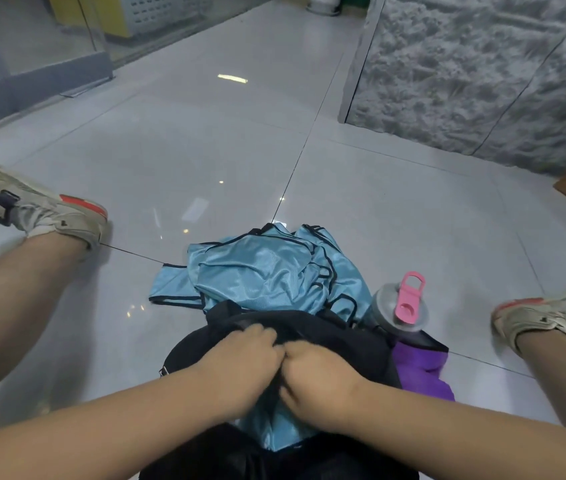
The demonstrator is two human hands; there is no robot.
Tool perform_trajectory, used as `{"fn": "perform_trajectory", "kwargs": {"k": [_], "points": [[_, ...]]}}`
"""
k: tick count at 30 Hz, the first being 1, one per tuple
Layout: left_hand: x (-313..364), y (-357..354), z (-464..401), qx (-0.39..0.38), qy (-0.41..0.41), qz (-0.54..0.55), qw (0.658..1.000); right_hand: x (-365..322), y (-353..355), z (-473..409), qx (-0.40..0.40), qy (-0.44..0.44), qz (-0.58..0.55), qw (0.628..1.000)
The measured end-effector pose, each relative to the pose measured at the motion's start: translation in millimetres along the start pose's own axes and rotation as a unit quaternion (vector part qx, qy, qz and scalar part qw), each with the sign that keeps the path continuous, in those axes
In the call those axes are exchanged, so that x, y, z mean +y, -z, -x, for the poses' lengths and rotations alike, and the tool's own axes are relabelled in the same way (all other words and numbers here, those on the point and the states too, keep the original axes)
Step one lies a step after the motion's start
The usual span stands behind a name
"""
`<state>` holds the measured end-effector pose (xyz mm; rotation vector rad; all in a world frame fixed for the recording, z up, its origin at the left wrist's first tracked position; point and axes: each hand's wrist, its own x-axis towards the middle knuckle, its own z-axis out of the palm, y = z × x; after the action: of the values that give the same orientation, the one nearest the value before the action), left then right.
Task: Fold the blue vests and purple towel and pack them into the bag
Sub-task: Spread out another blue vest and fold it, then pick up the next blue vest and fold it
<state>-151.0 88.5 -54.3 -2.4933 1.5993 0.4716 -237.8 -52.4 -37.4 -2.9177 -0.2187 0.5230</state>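
Observation:
A black bag point(340, 337) lies on the floor between my legs. My left hand point(240, 362) and my right hand point(316, 372) meet over it, both with curled fingers gripping the bag's black fabric at its opening. Under my wrists a light blue vest point(274, 427) shows, partly inside the bag. A crumpled heap of blue vests point(267, 271) with black trim lies on the tiles just beyond the bag. The purple towel point(420, 368) sticks out at the bag's right side.
A grey bottle with a pink cap point(402, 306) stands at the bag's right. My shoes point(39, 206) point(551, 320) lie out to both sides on the glossy tiled floor. A textured wall panel point(482, 71) rises at the far right, a glass partition point(32, 46) at the far left.

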Motion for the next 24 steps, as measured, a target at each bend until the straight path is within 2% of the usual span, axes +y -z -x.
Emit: {"fn": "perform_trajectory", "kwargs": {"k": [4,8,11,17,20,22,24], "points": [[-20.2,-23.5,-3.8,-0.064,-0.090,0.059,0.992,15.9,-23.2,6.7,-0.134,-0.012,0.051,0.990],[-31.7,-44.4,-4.3,-0.164,-0.074,0.019,0.983,39.2,-43.8,11.4,-0.179,-0.001,0.035,0.983],[-33.7,-52.7,-5.5,-0.171,-0.064,-0.010,0.983,44.0,-39.9,18.4,-0.216,-0.027,0.014,0.976],[-30.2,-45.8,-8.8,-0.145,-0.058,-0.010,0.988,31.3,-36.5,14.3,-0.272,-0.079,0.083,0.956],[-25.5,-28.2,-8.9,-0.120,-0.065,0.011,0.991,25.9,-24.2,8.9,-0.241,-0.050,0.099,0.964],[-22.4,-14.5,-6.6,-0.061,-0.072,0.059,0.994,21.2,-5.5,4.2,-0.173,0.002,0.076,0.982],[-18.6,5.0,-0.6,0.021,-0.072,0.154,0.985,19.6,17.4,0.3,-0.082,0.043,-0.016,0.996]]}}
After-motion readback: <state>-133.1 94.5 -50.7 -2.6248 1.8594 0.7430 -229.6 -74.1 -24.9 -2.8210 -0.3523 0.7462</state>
